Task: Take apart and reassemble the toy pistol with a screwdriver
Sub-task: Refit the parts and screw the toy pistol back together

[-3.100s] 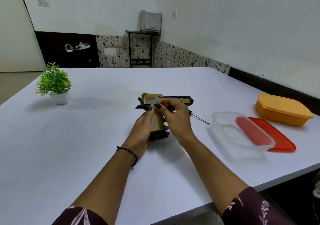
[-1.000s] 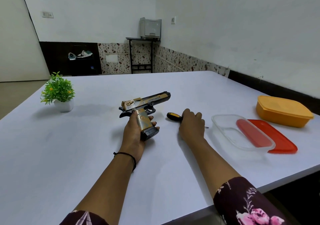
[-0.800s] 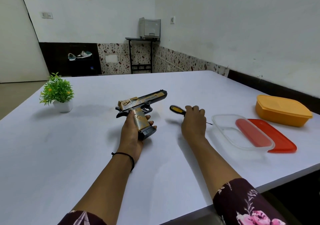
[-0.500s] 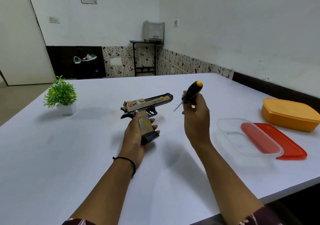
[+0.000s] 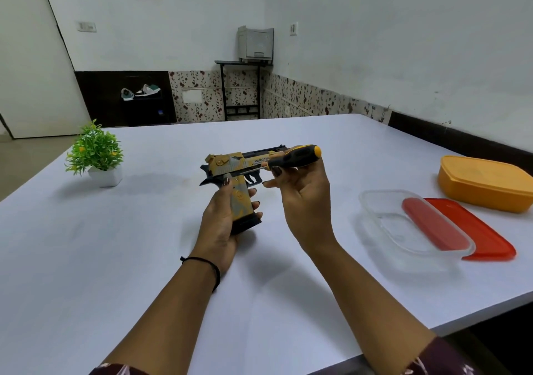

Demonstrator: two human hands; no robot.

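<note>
Left hand: the left hand (image 5: 222,224) is holding the toy pistol (image 5: 230,165) by its handle. Its grip is clamped round the handle, with the fingers wrapping the right side and the thumb lying up the left.
Toy pistol: it is standing upright in that hand over the middle of the table (image 5: 115,259), with the barrel pointing right and slightly far.
Right hand: the right hand (image 5: 302,198) is holding the screwdriver (image 5: 300,157), its grip clamped on the black and yellow handle between thumb and fingertips.
Screwdriver: it is lying almost level, its yellow end pointing right and its thin shaft reaching left across the pistol's side above the trigger. I cannot tell whether the tip is touching.
Right side: a clear box (image 5: 383,224) is sitting near the table edge, with a red lid (image 5: 490,236) lying just beside it. An orange box (image 5: 484,181) is resting farther off.
Far left: a small plant (image 5: 93,151) is standing in a white pot.
</note>
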